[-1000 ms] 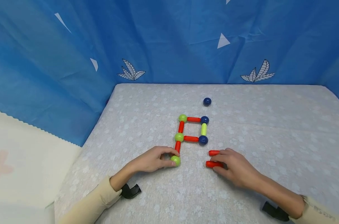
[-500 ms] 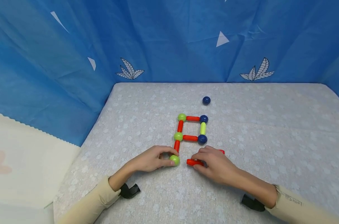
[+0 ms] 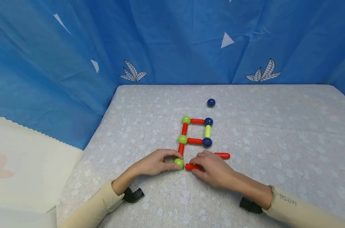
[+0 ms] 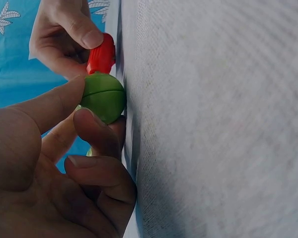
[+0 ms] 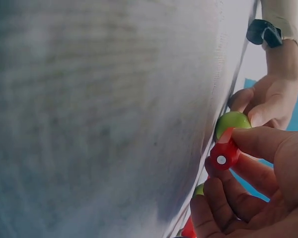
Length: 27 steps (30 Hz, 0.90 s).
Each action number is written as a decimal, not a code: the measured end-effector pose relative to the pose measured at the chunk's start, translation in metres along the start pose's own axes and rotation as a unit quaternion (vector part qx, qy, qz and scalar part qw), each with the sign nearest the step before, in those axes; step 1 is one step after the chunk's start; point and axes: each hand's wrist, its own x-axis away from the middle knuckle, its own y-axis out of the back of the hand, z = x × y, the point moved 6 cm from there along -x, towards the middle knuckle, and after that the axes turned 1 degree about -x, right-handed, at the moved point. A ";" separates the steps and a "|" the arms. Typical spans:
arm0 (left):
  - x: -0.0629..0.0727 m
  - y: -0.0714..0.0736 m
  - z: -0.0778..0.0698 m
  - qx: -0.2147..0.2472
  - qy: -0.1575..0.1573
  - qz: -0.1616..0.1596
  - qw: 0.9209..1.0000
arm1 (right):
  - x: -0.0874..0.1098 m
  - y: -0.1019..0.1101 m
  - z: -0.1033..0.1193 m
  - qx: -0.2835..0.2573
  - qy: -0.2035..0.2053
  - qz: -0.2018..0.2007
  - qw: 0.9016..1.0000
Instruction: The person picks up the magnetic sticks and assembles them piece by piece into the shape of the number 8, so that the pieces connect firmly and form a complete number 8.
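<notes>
My left hand point(image 3: 158, 162) pinches a green ball point(image 3: 179, 163) at the near end of a ball-and-rod frame. A red rod point(image 3: 181, 149) runs from that ball up to another green ball point(image 3: 182, 139). Between thumb and fingers of my right hand point(image 3: 213, 167) is a second red rod point(image 3: 193, 167), lying crosswise with its tip right at the pinched ball. In the right wrist view this held rod point(image 5: 225, 154) shows a round silvery end. The frame's upper part is a square with red rods, one yellow-green rod point(image 3: 207, 131) and two dark blue balls, one being the lower corner ball point(image 3: 207, 142).
A loose red rod point(image 3: 222, 155) lies just beyond my right hand. Farther back sits a single dark blue ball point(image 3: 211, 103). The pale flowered cloth point(image 3: 275, 133) covers the table, and a blue curtain point(image 3: 183, 41) hangs behind it.
My right hand has moved left with the red rod, bringing its tip up to the green ball. The other red rod stays behind on the cloth. My left hand keeps its place.
</notes>
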 end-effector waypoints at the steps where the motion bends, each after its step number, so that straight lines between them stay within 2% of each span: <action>1: 0.000 0.000 0.000 0.002 0.000 0.001 1.000 | 0.000 0.000 0.000 0.000 0.000 0.001 1.000; 16: 0.002 0.000 0.000 0.008 0.004 -0.003 1.000 | -0.003 -0.001 0.004 0.005 0.005 -0.005 1.000; 27: -0.001 0.000 0.001 0.001 -0.004 0.003 1.000 | -0.003 0.000 0.002 0.013 0.014 -0.015 1.000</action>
